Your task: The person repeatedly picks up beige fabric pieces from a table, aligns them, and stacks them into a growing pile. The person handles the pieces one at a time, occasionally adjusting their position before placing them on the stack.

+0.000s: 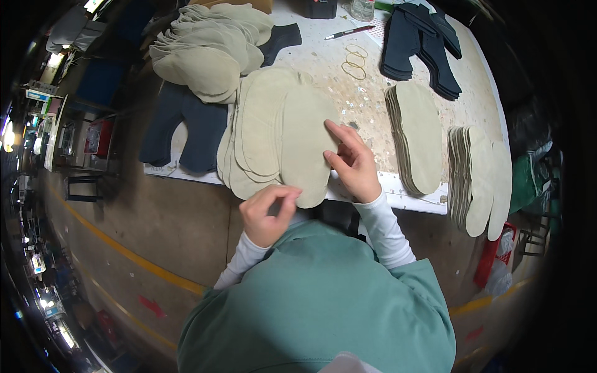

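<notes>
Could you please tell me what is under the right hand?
Fingertips of the right hand overlap the right edge of a beige sole-shaped piece. The worn tabletop shows around the hand. Whatever the palm covers cannot be seen.

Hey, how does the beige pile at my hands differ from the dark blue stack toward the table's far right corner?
Colour: the beige pile is pale; the dark blue stack is nearly black.
Shape: the pile's pieces are rounded oblongs; the stack's are arched, with two legs.
Place: the pile lies at the near edge, the stack farther off.

Both are flat pieces layered on the table.
</notes>
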The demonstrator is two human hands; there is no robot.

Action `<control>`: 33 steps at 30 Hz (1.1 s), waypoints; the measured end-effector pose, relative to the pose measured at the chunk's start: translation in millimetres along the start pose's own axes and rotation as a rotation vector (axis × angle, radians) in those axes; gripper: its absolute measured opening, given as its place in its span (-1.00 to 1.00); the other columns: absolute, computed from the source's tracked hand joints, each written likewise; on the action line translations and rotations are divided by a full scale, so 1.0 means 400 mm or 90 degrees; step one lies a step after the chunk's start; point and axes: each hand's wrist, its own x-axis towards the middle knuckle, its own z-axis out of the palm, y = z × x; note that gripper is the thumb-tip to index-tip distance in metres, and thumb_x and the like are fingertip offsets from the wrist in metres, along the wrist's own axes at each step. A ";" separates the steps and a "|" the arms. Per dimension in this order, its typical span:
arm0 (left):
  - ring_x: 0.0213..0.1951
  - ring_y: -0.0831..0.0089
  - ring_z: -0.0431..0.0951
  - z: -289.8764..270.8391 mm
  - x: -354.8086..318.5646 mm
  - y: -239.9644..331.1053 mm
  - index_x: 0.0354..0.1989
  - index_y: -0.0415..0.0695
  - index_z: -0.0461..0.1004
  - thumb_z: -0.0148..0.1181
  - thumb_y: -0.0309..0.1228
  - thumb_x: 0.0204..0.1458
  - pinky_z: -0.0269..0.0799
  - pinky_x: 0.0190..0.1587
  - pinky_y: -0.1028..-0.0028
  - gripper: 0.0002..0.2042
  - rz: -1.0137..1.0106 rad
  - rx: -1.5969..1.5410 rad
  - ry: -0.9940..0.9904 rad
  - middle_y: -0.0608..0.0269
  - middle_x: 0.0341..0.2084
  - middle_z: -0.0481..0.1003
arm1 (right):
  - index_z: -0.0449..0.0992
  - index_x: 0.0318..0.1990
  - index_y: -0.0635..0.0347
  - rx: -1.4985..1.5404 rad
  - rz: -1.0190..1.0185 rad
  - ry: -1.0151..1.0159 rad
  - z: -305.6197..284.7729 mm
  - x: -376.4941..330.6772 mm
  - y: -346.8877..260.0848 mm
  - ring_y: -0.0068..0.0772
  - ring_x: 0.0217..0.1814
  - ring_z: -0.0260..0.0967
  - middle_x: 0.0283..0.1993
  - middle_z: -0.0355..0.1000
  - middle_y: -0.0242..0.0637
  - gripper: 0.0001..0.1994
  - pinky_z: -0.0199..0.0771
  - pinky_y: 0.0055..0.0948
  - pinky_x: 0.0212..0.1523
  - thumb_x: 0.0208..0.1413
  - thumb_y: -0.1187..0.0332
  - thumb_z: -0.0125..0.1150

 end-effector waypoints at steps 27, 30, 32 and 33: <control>-0.33 0.43 0.64 0.002 -0.057 -0.060 -0.06 -0.39 0.43 0.03 -0.43 0.26 0.53 -0.22 0.55 -0.76 -0.434 -0.326 -0.207 0.08 -0.35 0.61 | 0.50 0.11 0.18 -0.206 0.030 0.129 -0.162 -0.123 -0.046 -0.61 -0.42 0.31 -0.11 0.43 -0.31 -0.57 0.39 -0.62 -0.38 0.02 0.57 0.22; -0.24 0.46 0.61 -0.011 -0.040 -0.058 0.20 -0.36 0.25 0.03 -0.46 0.25 0.51 -0.17 0.54 -0.62 -0.405 -0.358 -0.188 0.07 -0.25 0.59 | 0.45 0.16 0.26 -0.194 0.049 0.088 -0.159 -0.163 -0.043 -0.76 -0.37 0.24 -0.12 0.40 -0.41 -0.57 0.31 -0.72 -0.32 0.09 0.59 0.18; -0.19 0.47 0.59 -0.004 -0.029 -0.058 0.26 -0.36 0.17 0.02 -0.48 0.25 0.51 -0.15 0.53 -0.56 -0.367 -0.371 -0.181 0.05 -0.17 0.57 | 0.46 0.15 0.28 -0.169 0.067 0.076 -0.144 -0.188 -0.044 -0.78 -0.39 0.21 -0.23 0.42 -0.45 -0.59 0.25 -0.74 -0.35 0.10 0.57 0.20; -0.16 0.48 0.58 0.001 -0.022 -0.058 0.29 -0.35 0.13 0.02 -0.49 0.25 0.50 -0.13 0.53 -0.54 -0.362 -0.369 -0.175 0.04 -0.13 0.55 | 0.46 0.14 0.29 -0.140 0.079 0.065 -0.134 -0.200 -0.046 -0.79 -0.39 0.20 -0.25 0.42 -0.45 -0.59 0.23 -0.75 -0.35 0.10 0.57 0.21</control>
